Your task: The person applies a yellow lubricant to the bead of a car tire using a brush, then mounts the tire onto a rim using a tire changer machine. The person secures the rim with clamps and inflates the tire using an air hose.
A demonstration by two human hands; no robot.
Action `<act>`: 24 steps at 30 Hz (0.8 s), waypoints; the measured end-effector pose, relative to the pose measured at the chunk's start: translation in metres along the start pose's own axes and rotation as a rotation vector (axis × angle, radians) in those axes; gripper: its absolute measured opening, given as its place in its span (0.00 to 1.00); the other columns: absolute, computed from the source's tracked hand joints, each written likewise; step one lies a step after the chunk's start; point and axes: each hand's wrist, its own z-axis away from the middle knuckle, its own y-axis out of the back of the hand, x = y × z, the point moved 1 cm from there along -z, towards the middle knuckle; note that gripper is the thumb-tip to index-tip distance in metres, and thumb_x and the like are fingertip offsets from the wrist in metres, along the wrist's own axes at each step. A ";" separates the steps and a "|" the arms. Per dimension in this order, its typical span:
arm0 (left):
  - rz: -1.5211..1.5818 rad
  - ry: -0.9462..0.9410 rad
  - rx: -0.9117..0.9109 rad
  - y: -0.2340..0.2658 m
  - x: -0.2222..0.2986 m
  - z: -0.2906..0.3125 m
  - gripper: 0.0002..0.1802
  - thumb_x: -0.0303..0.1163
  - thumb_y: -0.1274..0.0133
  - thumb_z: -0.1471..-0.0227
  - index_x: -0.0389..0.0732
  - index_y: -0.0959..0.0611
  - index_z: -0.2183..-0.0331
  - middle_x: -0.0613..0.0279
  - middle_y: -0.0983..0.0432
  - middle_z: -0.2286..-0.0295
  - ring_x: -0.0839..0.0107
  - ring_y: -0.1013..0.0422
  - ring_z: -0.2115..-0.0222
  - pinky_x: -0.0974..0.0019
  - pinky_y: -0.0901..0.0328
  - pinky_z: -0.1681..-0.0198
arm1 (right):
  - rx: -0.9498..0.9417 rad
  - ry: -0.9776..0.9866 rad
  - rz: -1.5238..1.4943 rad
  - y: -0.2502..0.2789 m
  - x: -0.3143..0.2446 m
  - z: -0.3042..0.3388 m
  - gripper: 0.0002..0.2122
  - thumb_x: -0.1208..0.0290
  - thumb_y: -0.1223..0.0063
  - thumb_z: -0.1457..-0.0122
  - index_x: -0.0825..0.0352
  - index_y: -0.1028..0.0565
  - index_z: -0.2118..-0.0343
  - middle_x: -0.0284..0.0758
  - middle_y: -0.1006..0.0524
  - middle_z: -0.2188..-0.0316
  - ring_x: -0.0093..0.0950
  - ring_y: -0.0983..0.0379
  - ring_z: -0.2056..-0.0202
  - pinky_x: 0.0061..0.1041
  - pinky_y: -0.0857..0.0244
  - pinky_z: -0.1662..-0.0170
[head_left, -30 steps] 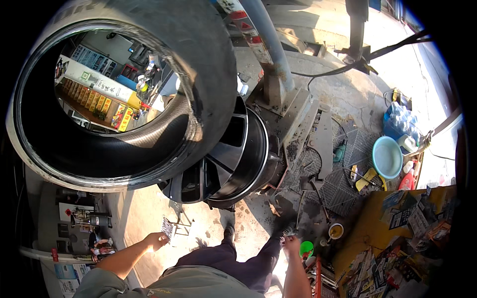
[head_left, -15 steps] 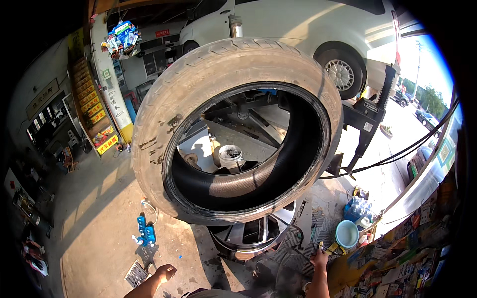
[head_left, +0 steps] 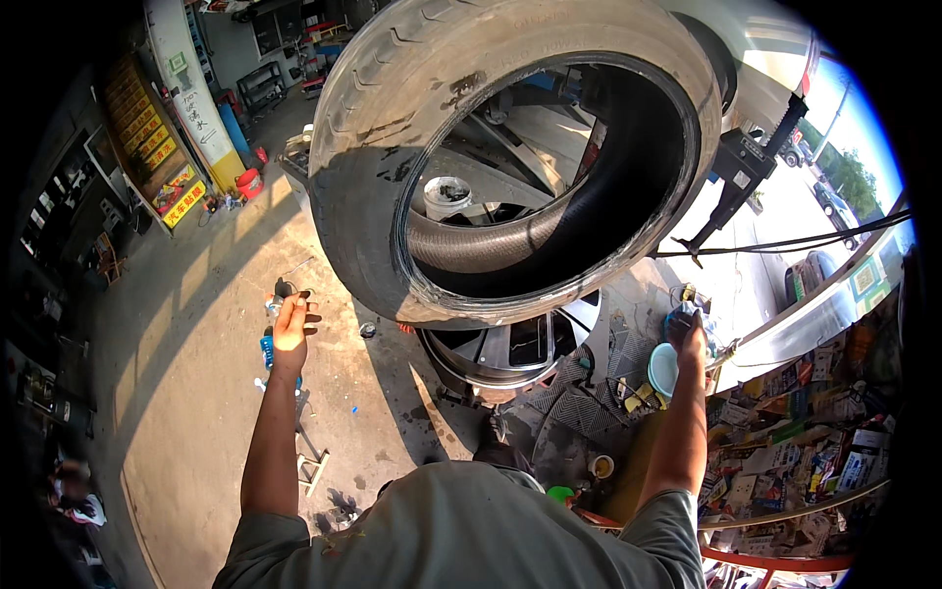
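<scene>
A large worn tyre (head_left: pixel 368 187) stands tilted in front of me, its tread dusty and its inside dark. Below its lower edge a silver-and-black wheel rim (head_left: pixel 491 350) shows; the tyre hides its upper part. My left hand (head_left: pixel 290 334) is raised to the left of the tyre, apart from it, fingers loosely bent and separated with nothing in them. Out to the right, my right hand (head_left: pixel 689 337) is in shade, also clear of the tyre. Its fingers look loosely spread, and I see nothing held. Through the tyre's opening a white bucket (head_left: pixel 446 199) is visible.
A light-blue basin (head_left: pixel 663 369) sits on the floor beside my right forearm. Black hoses (head_left: pixel 785 243) stretch across the right side. A lift arm (head_left: pixel 731 182) stands behind the tyre. Farther left are a red bucket (head_left: pixel 249 183) and a stair with yellow signs (head_left: pixel 183 203).
Both my hands have risen and reached forward, the left slightly leftward, the right farther right. My view has tipped down, so the tyre sits higher and more of my arms and shirt shows.
</scene>
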 end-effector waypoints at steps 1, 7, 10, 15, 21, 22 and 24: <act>0.004 -0.019 0.028 -0.012 0.023 -0.006 0.24 0.49 0.57 0.25 0.44 0.23 0.41 0.65 0.21 0.55 0.73 0.25 0.58 0.65 0.31 0.56 | -0.008 0.007 -0.006 -0.003 -0.019 -0.012 0.31 0.38 0.61 0.27 0.64 0.20 0.45 0.41 0.13 0.57 0.31 0.18 0.65 0.31 0.25 0.60; 0.027 -0.137 0.114 -0.059 0.112 -0.026 0.30 0.53 0.63 0.25 0.46 0.28 0.33 0.59 0.27 0.40 0.66 0.31 0.43 0.55 0.36 0.40 | -0.170 0.109 -0.028 -0.056 -0.089 -0.068 0.31 0.39 0.65 0.25 0.63 0.21 0.42 0.40 0.15 0.49 0.33 0.20 0.50 0.33 0.28 0.45; 0.214 -0.182 0.169 -0.054 0.093 -0.052 0.33 0.51 0.63 0.25 0.41 0.33 0.30 0.56 0.32 0.35 0.58 0.37 0.34 0.55 0.46 0.29 | -0.296 0.159 -0.064 -0.087 -0.110 -0.100 0.33 0.39 0.68 0.24 0.64 0.25 0.37 0.41 0.19 0.43 0.34 0.22 0.45 0.35 0.32 0.39; -0.190 -0.323 0.290 -0.003 0.039 -0.058 0.34 0.53 0.56 0.28 0.37 0.28 0.34 0.56 0.24 0.40 0.57 0.27 0.41 0.54 0.32 0.38 | -0.420 0.032 -0.277 -0.159 -0.113 -0.158 0.31 0.42 0.66 0.24 0.64 0.29 0.34 0.35 0.23 0.41 0.35 0.28 0.40 0.38 0.37 0.34; 0.202 -0.136 0.356 -0.063 0.046 -0.067 0.35 0.54 0.56 0.29 0.38 0.27 0.34 0.56 0.24 0.40 0.57 0.27 0.42 0.53 0.32 0.38 | -0.825 0.220 -0.640 -0.160 -0.070 -0.282 0.22 0.58 0.52 0.25 0.66 0.27 0.36 0.36 0.21 0.41 0.34 0.24 0.42 0.36 0.27 0.37; 0.262 -0.103 0.348 -0.073 0.045 -0.066 0.35 0.54 0.56 0.29 0.38 0.27 0.34 0.56 0.24 0.40 0.56 0.27 0.42 0.53 0.32 0.38 | -0.821 0.224 -0.666 -0.153 -0.067 -0.292 0.23 0.58 0.52 0.25 0.66 0.28 0.35 0.36 0.22 0.40 0.35 0.25 0.41 0.36 0.28 0.37; 0.321 -0.096 0.375 -0.071 0.064 -0.052 0.35 0.54 0.56 0.29 0.38 0.27 0.34 0.56 0.24 0.40 0.56 0.27 0.42 0.53 0.32 0.38 | -0.863 0.209 -0.788 -0.195 -0.057 -0.279 0.24 0.58 0.51 0.25 0.67 0.29 0.33 0.37 0.23 0.38 0.35 0.25 0.40 0.37 0.29 0.36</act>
